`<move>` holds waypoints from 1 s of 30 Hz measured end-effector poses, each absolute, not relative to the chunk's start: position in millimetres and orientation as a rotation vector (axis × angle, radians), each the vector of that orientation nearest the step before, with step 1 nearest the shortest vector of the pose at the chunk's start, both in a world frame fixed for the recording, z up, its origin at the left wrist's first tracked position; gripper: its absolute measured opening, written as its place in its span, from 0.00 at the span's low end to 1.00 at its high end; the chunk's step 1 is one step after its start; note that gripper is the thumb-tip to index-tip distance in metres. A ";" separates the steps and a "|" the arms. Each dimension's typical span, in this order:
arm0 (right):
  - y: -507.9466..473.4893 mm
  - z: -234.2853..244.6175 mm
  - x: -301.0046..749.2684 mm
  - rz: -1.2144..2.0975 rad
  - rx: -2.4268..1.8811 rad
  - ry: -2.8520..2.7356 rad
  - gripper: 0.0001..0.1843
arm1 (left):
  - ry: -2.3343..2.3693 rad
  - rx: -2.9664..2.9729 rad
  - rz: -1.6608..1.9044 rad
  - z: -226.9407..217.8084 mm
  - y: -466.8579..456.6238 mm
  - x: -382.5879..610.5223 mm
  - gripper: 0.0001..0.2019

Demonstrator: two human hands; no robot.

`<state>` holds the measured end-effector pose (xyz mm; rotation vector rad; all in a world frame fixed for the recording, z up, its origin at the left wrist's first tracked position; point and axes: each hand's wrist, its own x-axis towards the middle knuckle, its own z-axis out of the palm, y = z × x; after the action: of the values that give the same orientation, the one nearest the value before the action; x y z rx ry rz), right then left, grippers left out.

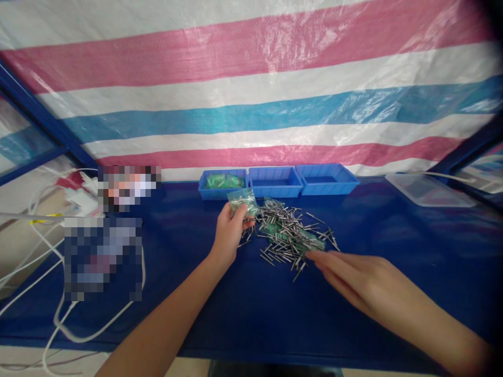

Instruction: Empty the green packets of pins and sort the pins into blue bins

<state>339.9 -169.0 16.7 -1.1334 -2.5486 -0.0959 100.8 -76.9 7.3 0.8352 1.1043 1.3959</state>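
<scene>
A heap of several thin metal pins (288, 235) lies on the blue table (251, 309), mixed with small clear green-tinted plastic bags. My left hand (230, 233) is at the heap's left edge, its fingers closed on one such small bag (243, 201), held up. My right hand (353, 275) lies low at the heap's near right side, fingers stretched out flat toward the pins, holding nothing.
Three blue bins stand in a row at the table's back: the left bin (222, 183) holds green bags, the middle bin (275, 180) and right bin (326, 178). A clear tray (430, 191) sits at back right. White cables (58, 314) trail at left. A striped tarp hangs behind.
</scene>
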 end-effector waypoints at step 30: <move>-108.0 10.0 281.5 0.093 -0.850 -1.975 0.06 | 1.059 1.023 0.895 19.9 -94.1 110.0 0.35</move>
<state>281.5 -108.0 10.0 -0.8501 -1.9747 0.0932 110.0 -94.1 19.9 1.0229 1.0589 0.8946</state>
